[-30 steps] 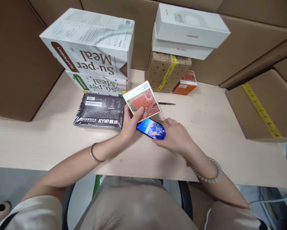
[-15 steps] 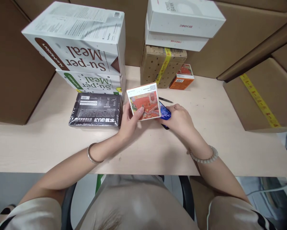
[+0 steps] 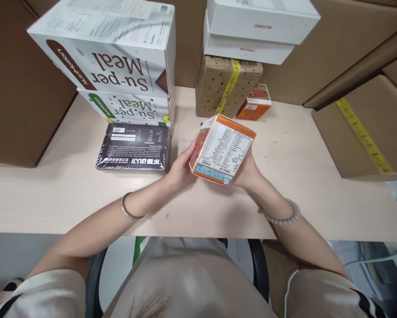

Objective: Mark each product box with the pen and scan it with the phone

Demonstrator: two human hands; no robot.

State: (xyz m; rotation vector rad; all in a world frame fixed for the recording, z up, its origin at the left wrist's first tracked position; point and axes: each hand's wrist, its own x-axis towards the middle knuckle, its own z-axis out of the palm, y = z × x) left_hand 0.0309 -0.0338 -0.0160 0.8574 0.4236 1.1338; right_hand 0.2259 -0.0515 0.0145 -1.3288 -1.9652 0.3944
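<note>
Between my hands, an orange and white box (image 3: 223, 150) is held tilted above the table, its panel of small printed text facing up. My left hand (image 3: 182, 170) grips its left side, and my right hand (image 3: 247, 170) grips its right side, with the fingers partly hidden behind it. A dark shrink-wrapped box (image 3: 134, 146) lies to the left of my left hand. Beyond the held box, a second orange box (image 3: 254, 110) stands beside a brown patterned box (image 3: 211, 86) with yellow tape. The blue object and the pen are not visible.
White Su-per Meal boxes (image 3: 119, 66) are stacked at the back left. White boxes (image 3: 261, 26) rest on the brown patterned box. A large taped carton (image 3: 357, 137) stands at the right of the table (image 3: 69, 203), and another carton (image 3: 16, 88) stands at the left.
The held box has turned from its picture side to its text side. My right hand has gone from the blue object to the box. The view has shifted slightly.
</note>
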